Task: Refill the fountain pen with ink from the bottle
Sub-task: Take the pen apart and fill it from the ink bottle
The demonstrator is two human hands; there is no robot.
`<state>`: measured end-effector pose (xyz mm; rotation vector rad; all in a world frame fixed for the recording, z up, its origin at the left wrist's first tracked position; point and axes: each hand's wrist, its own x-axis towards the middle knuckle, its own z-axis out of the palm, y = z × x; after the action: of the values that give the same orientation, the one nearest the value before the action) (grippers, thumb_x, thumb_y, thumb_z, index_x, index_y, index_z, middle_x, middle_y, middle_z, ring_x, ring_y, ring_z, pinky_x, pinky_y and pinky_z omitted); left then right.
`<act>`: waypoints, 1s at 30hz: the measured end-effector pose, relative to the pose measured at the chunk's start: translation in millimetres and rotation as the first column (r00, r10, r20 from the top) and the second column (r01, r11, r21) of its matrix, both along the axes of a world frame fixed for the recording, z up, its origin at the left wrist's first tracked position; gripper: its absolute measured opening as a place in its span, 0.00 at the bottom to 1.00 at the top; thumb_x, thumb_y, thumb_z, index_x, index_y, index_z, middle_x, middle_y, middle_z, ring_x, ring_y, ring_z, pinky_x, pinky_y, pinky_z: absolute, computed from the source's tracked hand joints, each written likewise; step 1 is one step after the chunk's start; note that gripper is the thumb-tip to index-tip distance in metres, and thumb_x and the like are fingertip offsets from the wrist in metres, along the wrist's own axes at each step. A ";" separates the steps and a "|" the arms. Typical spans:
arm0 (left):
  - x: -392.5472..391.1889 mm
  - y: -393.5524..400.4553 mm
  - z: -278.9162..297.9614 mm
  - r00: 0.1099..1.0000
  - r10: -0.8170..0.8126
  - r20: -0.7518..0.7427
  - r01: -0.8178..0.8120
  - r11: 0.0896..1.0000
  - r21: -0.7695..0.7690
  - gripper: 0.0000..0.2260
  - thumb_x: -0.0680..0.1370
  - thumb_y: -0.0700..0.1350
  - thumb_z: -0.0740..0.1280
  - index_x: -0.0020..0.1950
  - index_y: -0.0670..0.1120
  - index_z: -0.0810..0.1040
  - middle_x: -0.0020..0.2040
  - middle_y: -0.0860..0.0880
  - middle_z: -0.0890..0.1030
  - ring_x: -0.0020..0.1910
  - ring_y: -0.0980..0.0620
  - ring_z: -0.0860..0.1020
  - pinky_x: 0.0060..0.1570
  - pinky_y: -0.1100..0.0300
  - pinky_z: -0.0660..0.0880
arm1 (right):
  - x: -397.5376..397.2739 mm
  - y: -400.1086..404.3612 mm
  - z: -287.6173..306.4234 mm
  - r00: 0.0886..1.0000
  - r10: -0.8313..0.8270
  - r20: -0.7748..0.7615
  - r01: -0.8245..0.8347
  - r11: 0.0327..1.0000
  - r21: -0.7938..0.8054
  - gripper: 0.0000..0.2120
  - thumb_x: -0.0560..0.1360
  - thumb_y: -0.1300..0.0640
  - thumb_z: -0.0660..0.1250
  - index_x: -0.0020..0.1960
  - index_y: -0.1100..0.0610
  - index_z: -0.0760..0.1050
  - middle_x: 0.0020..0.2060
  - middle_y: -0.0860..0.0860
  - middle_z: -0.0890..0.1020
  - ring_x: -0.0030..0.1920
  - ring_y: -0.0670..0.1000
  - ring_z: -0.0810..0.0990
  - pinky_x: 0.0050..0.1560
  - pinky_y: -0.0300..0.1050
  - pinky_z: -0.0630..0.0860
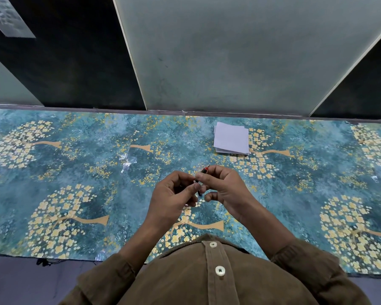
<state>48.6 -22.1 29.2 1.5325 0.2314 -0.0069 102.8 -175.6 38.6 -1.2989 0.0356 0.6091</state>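
Head view: left hand and right hand fingers curled, both pinching fountain pen.

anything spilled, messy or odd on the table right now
No spill shows. The stack of white paper is slightly fanned, not squared. Oddly for a refill, no ink bottle is in view while both hands hold the pen.

Soft even light, glare patches, wide-angle edge bending.

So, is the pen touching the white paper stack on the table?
Apart. The head view shows the pen held in both hands, with patterned table cover visible between it and the paper stack.
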 end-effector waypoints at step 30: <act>0.6 -0.3 -1.2 1.000 0.008 0.003 -0.008 1.000 -0.029 0.05 0.76 0.34 0.72 0.49 0.37 0.78 0.33 0.47 0.83 0.31 0.45 0.80 0.33 0.54 0.79 | -1.1 -1.3 1.3 1.000 -0.011 -0.010 0.012 1.000 0.028 0.09 0.71 0.59 0.74 0.46 0.62 0.78 0.36 0.56 0.77 0.33 0.51 0.76 0.29 0.42 0.74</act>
<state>49.2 -22.4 28.0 1.5024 0.2340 -0.0011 101.7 -176.9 39.9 -1.2682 0.0428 0.6043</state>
